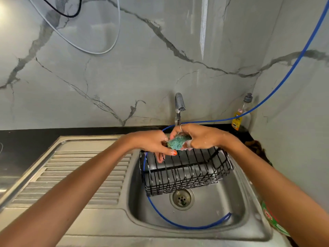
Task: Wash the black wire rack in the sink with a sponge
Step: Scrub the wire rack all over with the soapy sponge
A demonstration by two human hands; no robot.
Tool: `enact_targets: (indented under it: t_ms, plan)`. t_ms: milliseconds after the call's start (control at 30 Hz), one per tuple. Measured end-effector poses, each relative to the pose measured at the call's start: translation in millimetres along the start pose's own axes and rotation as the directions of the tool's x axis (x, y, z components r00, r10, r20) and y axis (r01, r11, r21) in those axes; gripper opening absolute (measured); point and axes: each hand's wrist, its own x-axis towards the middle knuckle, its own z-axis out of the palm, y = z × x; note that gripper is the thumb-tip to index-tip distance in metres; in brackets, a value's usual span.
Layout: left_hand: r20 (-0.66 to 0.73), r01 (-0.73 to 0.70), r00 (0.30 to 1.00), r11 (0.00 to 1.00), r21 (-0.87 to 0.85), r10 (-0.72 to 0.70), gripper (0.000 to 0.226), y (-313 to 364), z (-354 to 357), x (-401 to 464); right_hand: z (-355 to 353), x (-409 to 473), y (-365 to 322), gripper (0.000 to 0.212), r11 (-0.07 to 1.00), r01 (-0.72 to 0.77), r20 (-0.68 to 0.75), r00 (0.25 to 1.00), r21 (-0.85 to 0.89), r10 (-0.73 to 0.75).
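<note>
A stainless steel sink (210, 216) is set into a dark bench (26, 138), with a ribbed draining board (74, 177) to the sink's left and a marbled grey wall behind it. A black wire rack (185, 173) sits tilted inside the sink basin, at its far side, just behind the drain (182, 198). A blue hose (188, 227) runs down from the wall and curls along the sink's near side. A tap (179, 107) stands behind the sink, and a soap bottle (240, 113) stands at the sink's back right corner. Above the rack's far rim, the left hand (153, 142) and right hand (199, 138) meet, both gripping a soapy green sponge (178, 142) between curled fingers.
</note>
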Motion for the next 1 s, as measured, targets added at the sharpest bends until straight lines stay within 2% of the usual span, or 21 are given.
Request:
enact_targets:
  t_ms: [67, 133, 200, 233, 333, 400, 467, 500, 600, 667, 733, 800, 833, 900, 1000]
  plan:
    - [0.021, -0.001, 1.000, 0.952, -0.307, 0.008, 0.020, -2.1, 12.7, -0.8, -1.4, -1.7, 3.5, 0.033, 0.997, 0.037, -0.057, 0.998, -0.069, -0.041]
    - [-0.065, -0.013, 0.998, 0.881, -0.472, -0.021, 0.018, -0.1, 24.8, -2.9, -1.5, -4.0, 12.2, 0.026, 0.996, 0.070, -0.157, 0.985, -0.056, -0.078]
    - [-0.159, -0.025, 0.986, 0.885, -0.465, -0.055, 0.018, 1.7, 33.6, -3.5, -0.2, -6.9, 21.0, 0.025, 0.997, 0.069, -0.331, 0.942, 0.024, -0.058]
    - [-0.199, -0.031, 0.978, 0.896, -0.442, -0.064, 0.021, 1.5, 37.5, -4.1, 0.7, -8.1, 24.8, 0.025, 0.997, 0.051, -0.440, 0.898, 0.062, -0.019]
    - [-0.296, -0.034, 0.949, 0.893, -0.449, -0.113, 0.026, -2.2, 45.9, -5.5, -0.8, -9.1, 39.9, 0.033, 0.984, -0.112, -0.688, 0.703, 0.141, 0.179]
    - [-0.340, -0.045, 0.930, 0.872, -0.487, -0.141, 0.027, -1.2, 50.3, -7.5, 0.9, -8.2, 51.6, 0.042, 0.950, -0.239, -0.712, 0.631, 0.200, 0.309]
    - [-0.368, -0.077, 0.914, 0.821, -0.565, -0.168, 0.030, 1.9, 54.3, -8.3, 9.8, -5.1, 59.3, 0.047, 0.925, -0.306, -0.697, 0.614, 0.225, 0.372]
    - [-0.385, -0.089, 0.905, 0.801, -0.592, -0.184, 0.032, 3.3, 55.9, -8.5, 17.5, -3.6, 58.0, 0.047, 0.929, -0.309, -0.703, 0.614, 0.203, 0.358]
    - [-0.426, -0.078, 0.875, 0.800, -0.594, -0.231, 0.043, 6.6, 60.7, -8.7, 51.0, -1.1, 42.6, 0.051, 0.970, -0.242, -0.749, 0.642, 0.002, 0.161]
    - [-0.437, -0.068, 0.865, 0.805, -0.590, -0.247, 0.050, 4.6, 64.1, -8.7, 76.6, -6.6, 28.3, 0.059, 0.980, -0.152, -0.726, 0.688, -0.129, 0.011]
    - [-0.453, -0.074, 0.856, 0.808, -0.585, -0.249, 0.056, 2.6, 68.3, -9.9, 94.7, -15.8, 20.9, 0.061, 0.983, -0.069, -0.672, 0.737, -0.170, -0.064]
    - [-0.474, -0.083, 0.845, 0.815, -0.573, -0.247, 0.059, -0.4, 73.3, -9.8, 95.7, -20.3, 23.2, 0.066, 0.979, -0.035, -0.645, 0.757, -0.200, -0.105]
    - [-0.478, -0.098, 0.842, 0.801, -0.591, -0.249, 0.056, -0.9, 75.8, -10.3, 90.6, -18.5, 28.0, 0.068, 0.977, -0.045, -0.652, 0.750, -0.210, -0.106]
    - [-0.483, -0.118, 0.836, 0.775, -0.621, -0.260, 0.051, 0.5, 79.5, -11.5, 74.7, -9.7, 39.1, 0.069, 0.969, -0.122, -0.718, 0.692, -0.217, -0.073]
    - [-0.501, -0.144, 0.822, 0.753, -0.642, -0.269, 0.044, 3.7, 82.2, -12.4, 37.6, 4.1, 52.0, 0.059, 0.928, -0.345, -0.809, 0.580, -0.142, 0.092]
